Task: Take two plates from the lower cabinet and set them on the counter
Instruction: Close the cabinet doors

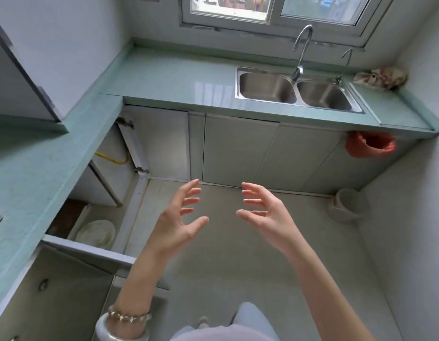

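Our left grip (179, 217) and right grip (265, 212) are spread wide, holding nothing. The plates (95, 233), maybe two, lie in the lower cabinet (100, 209), down left, nearer our left grip.

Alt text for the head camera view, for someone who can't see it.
The left hand and right hand hover open and empty above the kitchen floor. Plates lie inside the open lower cabinet at left, beneath the green counter; a steel double sink sits ahead.

glossy pale-green counter (174, 77); brushed steel sink (240, 70); shiny chrome tap (302, 48); glazed white plates (96, 233).
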`<state>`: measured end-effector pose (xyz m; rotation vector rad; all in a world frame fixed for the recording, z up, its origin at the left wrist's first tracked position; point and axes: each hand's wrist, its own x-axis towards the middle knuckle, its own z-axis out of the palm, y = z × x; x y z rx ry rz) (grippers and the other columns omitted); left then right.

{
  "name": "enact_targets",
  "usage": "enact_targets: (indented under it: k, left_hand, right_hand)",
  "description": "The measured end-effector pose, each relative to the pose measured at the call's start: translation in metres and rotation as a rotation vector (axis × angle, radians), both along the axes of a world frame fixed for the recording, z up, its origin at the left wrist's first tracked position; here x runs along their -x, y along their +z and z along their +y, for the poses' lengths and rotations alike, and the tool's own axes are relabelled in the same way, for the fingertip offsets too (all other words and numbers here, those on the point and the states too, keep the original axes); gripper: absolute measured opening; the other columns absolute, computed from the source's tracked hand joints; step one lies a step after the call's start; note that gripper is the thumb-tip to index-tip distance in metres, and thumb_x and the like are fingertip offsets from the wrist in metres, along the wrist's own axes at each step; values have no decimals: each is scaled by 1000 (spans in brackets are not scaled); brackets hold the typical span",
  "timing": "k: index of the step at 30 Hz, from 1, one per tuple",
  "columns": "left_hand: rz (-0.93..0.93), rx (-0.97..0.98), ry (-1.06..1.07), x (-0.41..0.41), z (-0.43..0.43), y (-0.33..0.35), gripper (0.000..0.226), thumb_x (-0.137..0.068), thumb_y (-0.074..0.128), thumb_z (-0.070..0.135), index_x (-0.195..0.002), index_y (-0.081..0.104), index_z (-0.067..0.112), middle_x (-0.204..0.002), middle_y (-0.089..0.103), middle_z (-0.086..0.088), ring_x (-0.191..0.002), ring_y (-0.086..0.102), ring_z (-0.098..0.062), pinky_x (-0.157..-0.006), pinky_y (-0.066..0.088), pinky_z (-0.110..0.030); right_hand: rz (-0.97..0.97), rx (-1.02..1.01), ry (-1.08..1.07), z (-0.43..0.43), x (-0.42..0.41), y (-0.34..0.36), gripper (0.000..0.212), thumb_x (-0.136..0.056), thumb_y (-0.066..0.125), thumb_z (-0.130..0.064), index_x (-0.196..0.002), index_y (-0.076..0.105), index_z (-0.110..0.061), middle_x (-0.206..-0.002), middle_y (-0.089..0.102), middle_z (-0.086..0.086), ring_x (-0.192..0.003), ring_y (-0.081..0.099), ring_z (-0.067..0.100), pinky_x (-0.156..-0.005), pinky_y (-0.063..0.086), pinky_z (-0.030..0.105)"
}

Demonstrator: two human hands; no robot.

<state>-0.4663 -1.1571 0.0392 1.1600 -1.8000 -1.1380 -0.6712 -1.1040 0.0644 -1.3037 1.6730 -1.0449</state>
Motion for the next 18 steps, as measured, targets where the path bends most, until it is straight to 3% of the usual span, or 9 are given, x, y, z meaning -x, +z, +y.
enact_targets:
  k: [4,10,14,18]
  left_hand:
    - [-25,-22,82,8,-37,-5,75,-80,74,7,-133,38,44,-122,56,21,-108,58,5,-95,50,-24]
    - [-25,-72,289,28,-102,-17,73,-80,74,4,-134,40,38,-122,57,16,-105,58,5,-94,50,-24]
    - [-6,-118,466,50,-146,-22,67,-79,74,1,-134,47,28,-122,58,13,-107,59,1,-97,50,-30]
    - [25,-167,626,69,-178,-23,67,-79,74,0,-132,46,32,-124,57,10,-110,59,-4,-97,49,-30]
  right_hand:
    - [-13,-4,80,-55,12,-7,55,-81,71,-9,-127,52,-34,-115,60,-13,-105,60,1,-83,50,15]
    - [-17,-14,273,-159,37,-19,57,-80,72,-5,-125,52,-33,-114,61,-9,-105,61,6,-87,52,23]
    - [0,-49,433,-237,56,-22,54,-80,71,-7,-124,53,-33,-113,61,-11,-104,60,4,-89,51,24]
    - [7,-83,579,-301,70,-22,54,-80,71,-8,-126,54,-31,-113,62,-11,-104,60,4,-90,51,25]
